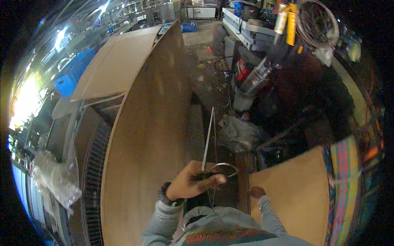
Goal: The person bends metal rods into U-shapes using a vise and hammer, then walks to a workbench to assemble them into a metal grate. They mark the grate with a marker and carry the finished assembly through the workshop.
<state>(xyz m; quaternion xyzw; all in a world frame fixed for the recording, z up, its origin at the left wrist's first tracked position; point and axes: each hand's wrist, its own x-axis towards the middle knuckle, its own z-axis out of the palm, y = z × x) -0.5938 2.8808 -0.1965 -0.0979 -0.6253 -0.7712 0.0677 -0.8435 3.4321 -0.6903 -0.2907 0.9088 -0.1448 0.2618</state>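
My left hand point(192, 180), with a dark band at the wrist, is closed in front of my body. From it rises a slender pale rod point(208, 137), with a thin line running beside it and meeting it at the far tip. A shiny curved metal loop point(230, 166) sticks out at the right of the same hand; whether it joins the rod is hidden by my fingers. Lower and to the right, my right hand point(257, 192) is at the left edge of a light brown board point(293, 192). Its fingers are dark and partly hidden.
A long brown panel point(143, 156) stands along my left, with cardboard point(117, 61) beyond it. Blue crates point(74, 74) lie farther left. Crumpled plastic point(240, 133) and a bucket of tools point(244, 100) stand ahead right. A striped cloth point(344, 184) borders the board.
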